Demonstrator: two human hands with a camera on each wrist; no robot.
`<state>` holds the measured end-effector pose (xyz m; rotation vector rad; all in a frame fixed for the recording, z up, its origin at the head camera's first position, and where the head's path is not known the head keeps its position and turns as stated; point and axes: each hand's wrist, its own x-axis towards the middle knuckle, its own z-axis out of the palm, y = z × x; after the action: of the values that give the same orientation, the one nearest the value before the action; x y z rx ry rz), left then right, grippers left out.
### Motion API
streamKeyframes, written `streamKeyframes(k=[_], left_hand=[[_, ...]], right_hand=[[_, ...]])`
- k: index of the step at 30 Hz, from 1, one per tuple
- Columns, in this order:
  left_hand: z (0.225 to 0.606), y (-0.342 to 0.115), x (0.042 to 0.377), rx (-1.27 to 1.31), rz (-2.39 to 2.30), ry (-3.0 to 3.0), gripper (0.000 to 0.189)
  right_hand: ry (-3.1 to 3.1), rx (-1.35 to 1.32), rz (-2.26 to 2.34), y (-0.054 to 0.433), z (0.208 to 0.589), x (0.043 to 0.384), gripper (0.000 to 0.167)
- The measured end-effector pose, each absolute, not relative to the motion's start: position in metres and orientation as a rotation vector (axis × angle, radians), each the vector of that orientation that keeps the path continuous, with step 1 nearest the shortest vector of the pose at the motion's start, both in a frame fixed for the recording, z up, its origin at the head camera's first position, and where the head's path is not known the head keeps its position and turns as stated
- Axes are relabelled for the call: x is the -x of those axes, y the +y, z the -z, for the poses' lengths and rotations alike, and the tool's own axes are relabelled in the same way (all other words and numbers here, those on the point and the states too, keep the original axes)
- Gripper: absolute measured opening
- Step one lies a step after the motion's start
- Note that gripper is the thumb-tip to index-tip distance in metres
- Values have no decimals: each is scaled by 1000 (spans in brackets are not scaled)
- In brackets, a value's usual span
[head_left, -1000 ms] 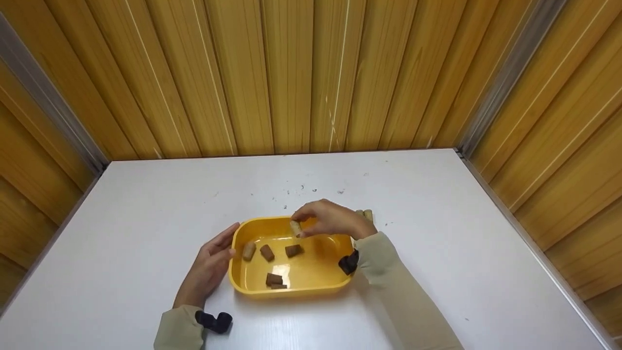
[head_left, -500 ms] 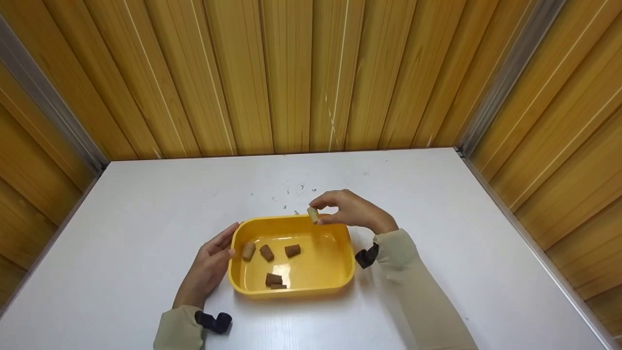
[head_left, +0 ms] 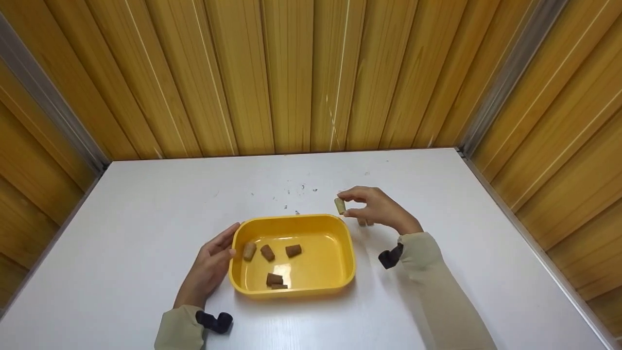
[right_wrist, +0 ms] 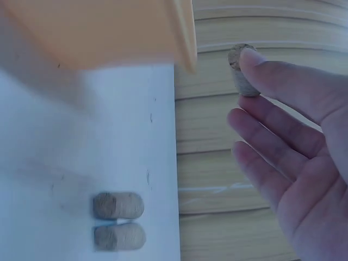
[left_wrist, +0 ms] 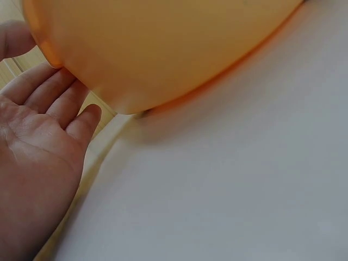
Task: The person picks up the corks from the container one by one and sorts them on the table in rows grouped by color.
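Head view: my right grip [head_left: 382, 208] pinches a cork [head_left: 340, 206], its long axis near upright, by the far right corner of the yellow tray [head_left: 320, 267]; my left grip [head_left: 209, 266], farther off, touches the tray's left side, fingers relaxed.

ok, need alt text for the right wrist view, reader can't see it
A right hand pinches a small cork, apart from a partly visible, blurred yellow tray at the top. Two more corks lie side by side on a white table at lower left; wood-grain paneling stands beyond.
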<state>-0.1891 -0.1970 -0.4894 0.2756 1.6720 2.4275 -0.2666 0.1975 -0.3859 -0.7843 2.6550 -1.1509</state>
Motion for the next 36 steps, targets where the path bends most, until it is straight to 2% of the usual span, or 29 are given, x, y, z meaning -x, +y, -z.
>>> streamKeyframes(k=[10, 36], left_hand=[[490, -198, 189, -249, -2439, 1664, 62], [491, -195, 192, -239, -2457, 1621, 61]], right_hand=[[2702, 762, 1157, 224, 397, 272, 42], [2777, 468, 1069, 274, 429, 280, 43]])
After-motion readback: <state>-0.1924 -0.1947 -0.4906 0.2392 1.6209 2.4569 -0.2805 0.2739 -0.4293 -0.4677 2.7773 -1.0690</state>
